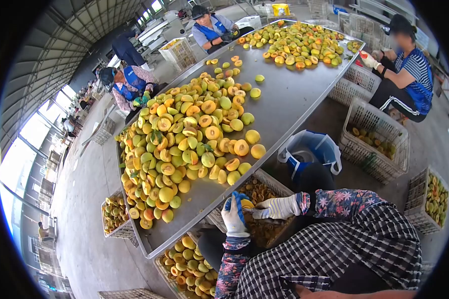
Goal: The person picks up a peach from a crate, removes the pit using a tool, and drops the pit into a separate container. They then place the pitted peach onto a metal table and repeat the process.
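Over a crate of brown pits and scraps (257, 192), my two gloved hands meet at the table's near edge. My left hand (235, 215), in a white glove with blue fingertips, is closed around a yellow peach (247, 204). My right hand (278, 207), in a striped white glove, is closed with its fingertips against the peach; whatever it grips is hidden. Beyond them a large heap of halved and whole yellow-green peaches (189, 134) covers much of the metal table (279, 117).
Another peach heap (304, 45) lies at the table's far end. Co-workers sit around: one person (409, 74) at right, another (212, 30) at the far side, a third (132, 84) at left. Crates of peach halves (187, 266) and a blue-white bucket (312, 149) stand nearby.
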Tool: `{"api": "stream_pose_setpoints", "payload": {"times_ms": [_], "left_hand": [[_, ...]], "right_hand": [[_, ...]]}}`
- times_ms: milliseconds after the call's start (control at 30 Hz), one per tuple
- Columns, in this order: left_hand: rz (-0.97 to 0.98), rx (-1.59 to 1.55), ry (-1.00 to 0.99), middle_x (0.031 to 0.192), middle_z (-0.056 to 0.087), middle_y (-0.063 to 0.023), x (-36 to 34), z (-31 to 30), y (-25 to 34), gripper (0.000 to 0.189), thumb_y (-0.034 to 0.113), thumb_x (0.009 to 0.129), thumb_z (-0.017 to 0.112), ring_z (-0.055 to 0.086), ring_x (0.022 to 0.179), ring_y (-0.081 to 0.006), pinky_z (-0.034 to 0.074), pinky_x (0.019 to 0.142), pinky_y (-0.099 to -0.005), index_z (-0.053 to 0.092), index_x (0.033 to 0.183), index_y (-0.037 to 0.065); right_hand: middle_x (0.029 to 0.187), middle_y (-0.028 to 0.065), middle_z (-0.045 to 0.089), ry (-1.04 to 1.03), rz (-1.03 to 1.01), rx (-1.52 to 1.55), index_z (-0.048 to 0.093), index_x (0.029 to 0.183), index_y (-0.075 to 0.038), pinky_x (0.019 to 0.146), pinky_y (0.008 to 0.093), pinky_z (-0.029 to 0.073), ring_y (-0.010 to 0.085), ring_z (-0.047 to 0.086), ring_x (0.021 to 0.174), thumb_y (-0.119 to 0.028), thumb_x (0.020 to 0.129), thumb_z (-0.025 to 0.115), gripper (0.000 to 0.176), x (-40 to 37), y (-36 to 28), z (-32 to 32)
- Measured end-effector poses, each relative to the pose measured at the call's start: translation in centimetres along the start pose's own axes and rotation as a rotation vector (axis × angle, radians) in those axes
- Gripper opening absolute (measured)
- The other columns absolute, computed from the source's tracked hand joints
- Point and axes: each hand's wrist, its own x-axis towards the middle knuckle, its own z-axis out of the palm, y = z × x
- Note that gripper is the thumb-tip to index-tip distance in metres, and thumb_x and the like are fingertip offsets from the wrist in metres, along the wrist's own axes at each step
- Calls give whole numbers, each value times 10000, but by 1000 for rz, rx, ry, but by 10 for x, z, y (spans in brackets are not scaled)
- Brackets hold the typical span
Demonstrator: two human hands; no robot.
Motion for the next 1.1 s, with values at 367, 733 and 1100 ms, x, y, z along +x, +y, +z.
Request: {"api": "stream_pose_setpoints", "payload": {"times_ms": [367,733,1100], "left_hand": [[143,55,10,777,669,-88,3,7,-12,369,289,1036,490,631,661,-161,506,593,-289,645,899,-16],[-142,-305,-110,944,665,-148,-7,-5,-7,483,442,999,515,666,847,-274,558,773,-391,597,1058,-30],[-25,-195,89,831,664,-132,-9,3,-6,449,387,1032,461,665,712,-237,566,684,-341,607,961,-32]], "right_hand": [[619,-33,531,-62,484,652,586,833,-153,439,242,411,89,501,487,-538,949,563,403,-21,-66,7],[961,214,648,-2,27,-338,568,1118,-6,823,383,488,362,631,924,-287,995,540,308,-12,-14,6],[900,258,643,88,105,248,525,1160,19,747,418,500,405,642,867,-232,972,545,315,-4,-8,38]]}}
